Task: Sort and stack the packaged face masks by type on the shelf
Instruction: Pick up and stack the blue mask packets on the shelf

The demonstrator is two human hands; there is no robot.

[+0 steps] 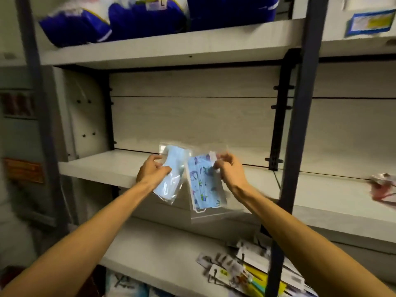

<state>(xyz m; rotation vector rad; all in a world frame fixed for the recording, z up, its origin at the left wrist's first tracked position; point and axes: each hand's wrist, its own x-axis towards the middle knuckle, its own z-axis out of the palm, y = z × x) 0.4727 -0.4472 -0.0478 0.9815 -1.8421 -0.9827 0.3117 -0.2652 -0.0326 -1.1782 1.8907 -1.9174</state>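
My left hand (152, 169) grips a clear packet of plain light-blue face masks (171, 179), held tilted in front of the middle shelf (96, 166). Beside it, my right hand (227, 168) pinches the top corner of a clear packet of blue patterned face masks (202, 185), which hangs down below the shelf's front edge. The two packets almost touch at their top edges. Both are in the air, not resting on the shelf.
Blue and white bulky packs (145, 20) fill the top shelf. Hanging carded items (242, 273) lie scattered on the lower shelf. A dark upright post (297, 125) stands right of my hands. A red and white packet (383, 187) lies on the neighbouring shelf at right.
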